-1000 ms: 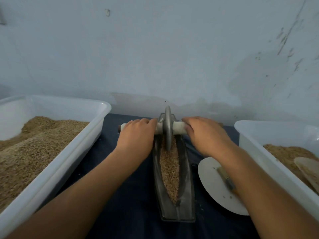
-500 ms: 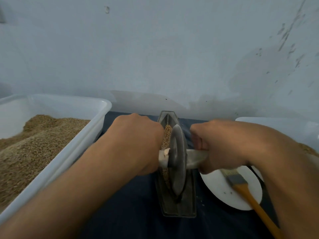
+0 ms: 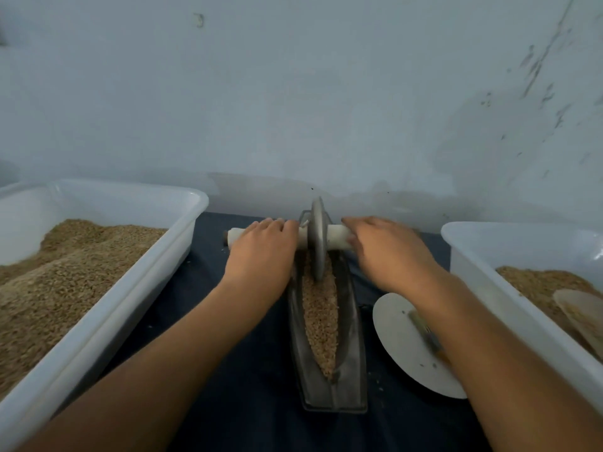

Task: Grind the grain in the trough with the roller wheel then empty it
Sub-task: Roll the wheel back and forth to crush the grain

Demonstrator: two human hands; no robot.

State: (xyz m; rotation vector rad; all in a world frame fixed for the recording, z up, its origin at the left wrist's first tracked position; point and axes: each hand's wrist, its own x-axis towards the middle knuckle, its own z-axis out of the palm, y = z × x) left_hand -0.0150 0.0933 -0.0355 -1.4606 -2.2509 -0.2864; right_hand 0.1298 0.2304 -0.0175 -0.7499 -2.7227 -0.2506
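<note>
a pale scuffed wall [image 3: 293,93] rises beyond both hands. a dark blue cloth [image 3: 248,386] covers the table beneath the forearms. left of the left hand sits a big white tub [image 3: 137,288] heaped with grain, and right of the right hand a second white tub [image 3: 483,275] holds grain with a pale scoop-like piece lying in it. between the two forearms the long metal trough [image 3: 350,321] runs from near the person away toward the wall, and the grain [image 3: 319,318] lies in a narrow strip along its channel. just under the right wrist a white round plate [image 3: 398,347] rests on the cloth with a blurred brush [image 3: 427,334] lying across it. the roller wheel [image 3: 318,239] stands upright on edge at the far end of the trough, its rim down in the grain, with a white axle handle sticking out to either side. the left hand [image 3: 264,252] lies over the left part of the handle, fingers flat and pressing down on it. the right hand [image 3: 388,252] covers the right part the same way, fingers stretched forward across the handle rather than wrapped round it.
</note>
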